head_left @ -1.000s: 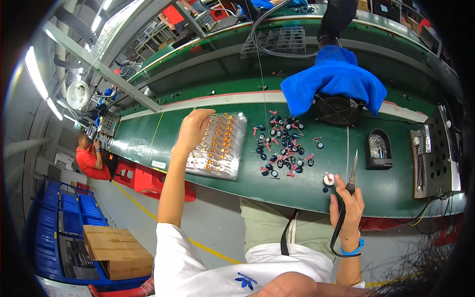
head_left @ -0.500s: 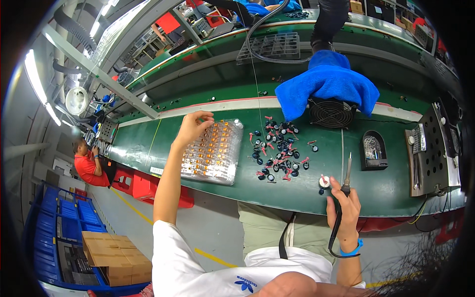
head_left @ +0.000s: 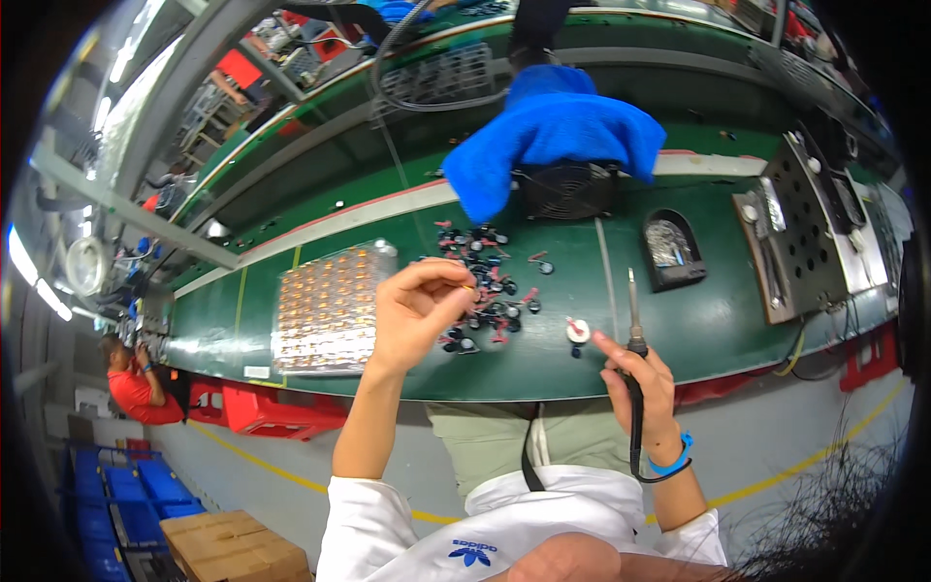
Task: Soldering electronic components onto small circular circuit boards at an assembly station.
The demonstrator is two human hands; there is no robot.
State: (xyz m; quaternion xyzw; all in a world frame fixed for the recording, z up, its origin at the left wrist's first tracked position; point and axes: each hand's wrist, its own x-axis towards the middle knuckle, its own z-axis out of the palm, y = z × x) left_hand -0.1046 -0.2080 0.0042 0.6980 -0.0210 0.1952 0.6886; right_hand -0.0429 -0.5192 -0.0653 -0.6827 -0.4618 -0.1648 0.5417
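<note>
**Bringing a small part to the soldering spot**

The left hand point(head_left: 419, 308) pinches a tiny part at its fingertips above the pile of small black and red parts point(head_left: 485, 286) on the green table point(head_left: 698, 330). The right hand point(head_left: 642, 378) is closed around a soldering iron point(head_left: 632, 320), tip up. Best to keep the iron steady and clear of the left fingers, near the white spool point(head_left: 578, 331).

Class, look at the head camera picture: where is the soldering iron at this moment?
The soldering iron is in the right hand, right of centre at the green bench's near edge, tip pointing away, just right of the small white round part.
</note>
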